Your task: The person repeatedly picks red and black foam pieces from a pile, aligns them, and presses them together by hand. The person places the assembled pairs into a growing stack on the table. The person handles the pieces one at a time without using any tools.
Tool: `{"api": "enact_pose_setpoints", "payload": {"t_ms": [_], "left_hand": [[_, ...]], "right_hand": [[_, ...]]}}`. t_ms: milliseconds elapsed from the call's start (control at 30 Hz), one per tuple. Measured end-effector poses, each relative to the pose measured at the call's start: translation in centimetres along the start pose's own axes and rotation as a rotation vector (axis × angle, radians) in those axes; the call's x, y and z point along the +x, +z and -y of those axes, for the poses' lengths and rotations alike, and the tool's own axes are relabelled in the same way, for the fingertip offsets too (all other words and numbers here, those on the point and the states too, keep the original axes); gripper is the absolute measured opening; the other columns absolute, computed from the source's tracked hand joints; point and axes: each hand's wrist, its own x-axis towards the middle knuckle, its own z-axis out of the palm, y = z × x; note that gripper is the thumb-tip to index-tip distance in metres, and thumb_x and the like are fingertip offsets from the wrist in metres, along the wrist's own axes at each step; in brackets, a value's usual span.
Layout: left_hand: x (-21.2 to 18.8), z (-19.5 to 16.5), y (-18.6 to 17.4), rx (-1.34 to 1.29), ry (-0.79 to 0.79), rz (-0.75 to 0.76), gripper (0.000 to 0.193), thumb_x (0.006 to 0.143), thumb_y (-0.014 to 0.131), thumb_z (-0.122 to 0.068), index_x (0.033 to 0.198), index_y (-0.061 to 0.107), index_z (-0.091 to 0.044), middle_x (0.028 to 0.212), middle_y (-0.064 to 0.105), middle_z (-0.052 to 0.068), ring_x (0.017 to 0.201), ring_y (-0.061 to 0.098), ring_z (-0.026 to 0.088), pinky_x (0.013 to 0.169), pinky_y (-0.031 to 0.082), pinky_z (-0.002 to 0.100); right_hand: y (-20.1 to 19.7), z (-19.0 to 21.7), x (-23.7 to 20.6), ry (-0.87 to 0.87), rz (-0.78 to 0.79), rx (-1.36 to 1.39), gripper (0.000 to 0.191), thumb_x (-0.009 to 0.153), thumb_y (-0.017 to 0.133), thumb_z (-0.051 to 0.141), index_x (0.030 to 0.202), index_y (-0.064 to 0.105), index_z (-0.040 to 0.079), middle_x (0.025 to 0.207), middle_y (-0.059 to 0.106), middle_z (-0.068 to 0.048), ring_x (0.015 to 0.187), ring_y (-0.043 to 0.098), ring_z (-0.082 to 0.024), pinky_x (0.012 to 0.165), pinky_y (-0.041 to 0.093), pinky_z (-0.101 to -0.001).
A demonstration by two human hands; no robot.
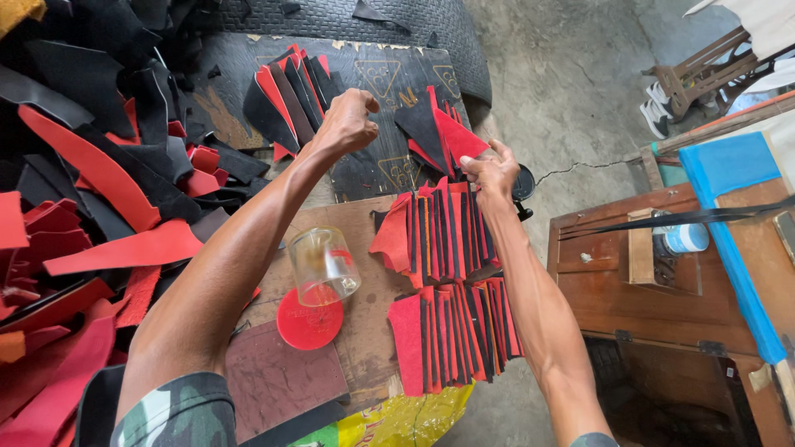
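My right hand [491,173] pinches a red and black cut piece [451,134] at the top of a fanned row of red and black pieces [439,232] on a wooden board [362,314]. A second overlapping row [455,335] lies below it, nearer to me. My left hand [348,122] is a closed fist, hovering over a dark board [377,170] beside another fan of red and black pieces [290,95]; I cannot see anything in it. An empty clear glass mug [325,265] stands on a round red lid [308,321] by my left forearm.
A big heap of red and black scraps [91,190] fills the left side. A wooden table [662,281] with a blue strip [733,223] stands right. A brown square piece [281,377] and yellow bag [397,422] lie near me. Bare concrete floor [563,91] lies beyond.
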Motion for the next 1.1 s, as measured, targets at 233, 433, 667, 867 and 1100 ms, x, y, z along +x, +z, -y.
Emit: {"api": "enact_pose_setpoints", "payload": {"t_ms": [233, 433, 667, 867, 1100], "left_hand": [[-0.16, -0.21, -0.44, -0.014, 0.005, 0.003, 0.053, 0.075, 0.057, 0.008, 0.127, 0.066, 0.003, 0.128, 0.063, 0.030, 0.123, 0.062, 0.039, 0.107, 0.048, 0.043], [-0.35, -0.09, -0.58, 0.006, -0.006, -0.001, 0.051, 0.077, 0.057, 0.007, 0.127, 0.065, 0.003, 0.128, 0.063, 0.031, 0.123, 0.063, 0.040, 0.107, 0.049, 0.043], [-0.42, 0.24, -0.55, 0.004, -0.024, -0.001, 0.052, 0.076, 0.058, 0.006, 0.127, 0.066, 0.002, 0.126, 0.065, 0.029, 0.121, 0.064, 0.039, 0.107, 0.049, 0.043], [-0.36, 0.42, -0.37, -0.008, -0.018, -0.005, 0.054, 0.075, 0.056, 0.008, 0.127, 0.066, 0.001, 0.128, 0.063, 0.029, 0.123, 0.062, 0.039, 0.107, 0.048, 0.044], [-0.39, 0.50, -0.48, -0.001, -0.006, -0.008, 0.054, 0.074, 0.056, 0.008, 0.128, 0.066, 0.002, 0.127, 0.064, 0.030, 0.122, 0.063, 0.039, 0.107, 0.048, 0.044]], "right_hand": [[0.40, 0.10, -0.14, 0.005, 0.008, -0.063, 0.086, 0.069, 0.082, -0.012, 0.144, 0.040, -0.011, 0.078, 0.074, -0.011, 0.064, 0.073, -0.019, 0.051, 0.051, -0.0262], [0.09, -0.19, 0.16, 0.011, 0.041, -0.089, 0.082, 0.069, 0.082, -0.011, 0.141, 0.043, -0.012, 0.080, 0.075, -0.013, 0.066, 0.075, -0.021, 0.052, 0.054, -0.0260], [0.10, -0.70, 0.52, -0.043, 0.076, -0.028, 0.079, 0.072, 0.081, -0.013, 0.141, 0.044, -0.012, 0.081, 0.073, -0.012, 0.067, 0.075, -0.021, 0.052, 0.054, -0.0252], [0.17, -0.68, 0.15, -0.017, 0.062, -0.063, 0.079, 0.070, 0.080, -0.013, 0.141, 0.044, -0.012, 0.078, 0.075, -0.015, 0.063, 0.074, -0.020, 0.050, 0.053, -0.0237], [-0.18, -0.66, 0.24, -0.017, 0.069, -0.124, 0.081, 0.070, 0.082, -0.011, 0.142, 0.045, -0.012, 0.078, 0.076, -0.016, 0.059, 0.070, -0.017, 0.044, 0.045, -0.0225]]}}
